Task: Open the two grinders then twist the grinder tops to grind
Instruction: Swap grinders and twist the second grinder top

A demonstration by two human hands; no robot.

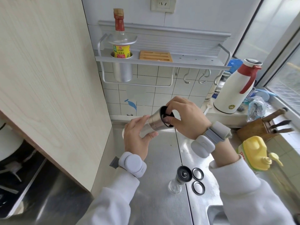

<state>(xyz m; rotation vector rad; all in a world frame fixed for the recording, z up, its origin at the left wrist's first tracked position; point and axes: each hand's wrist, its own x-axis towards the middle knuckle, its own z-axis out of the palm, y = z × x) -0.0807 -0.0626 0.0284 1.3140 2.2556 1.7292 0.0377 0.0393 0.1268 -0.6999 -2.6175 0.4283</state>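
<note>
I hold one grinder (155, 121) tilted on its side above the steel counter. Its clear glass body lies in my left hand (138, 137), and my right hand (186, 117) grips the black end of its steel top. The second grinder (180, 177) stands upright on the counter near me, its black top uncovered. Two round black-rimmed caps (198, 173) (198, 187) lie flat just right of it, one behind the other.
A yellow oil jug (256, 153) and a wooden knife block (259, 129) stand at the right. A white thermos (235, 88) sits behind them. A wall rack (162, 60) holds a sauce bottle (120, 38). A wooden panel (48, 78) rises at the left. A sink edge (214, 211) lies front right.
</note>
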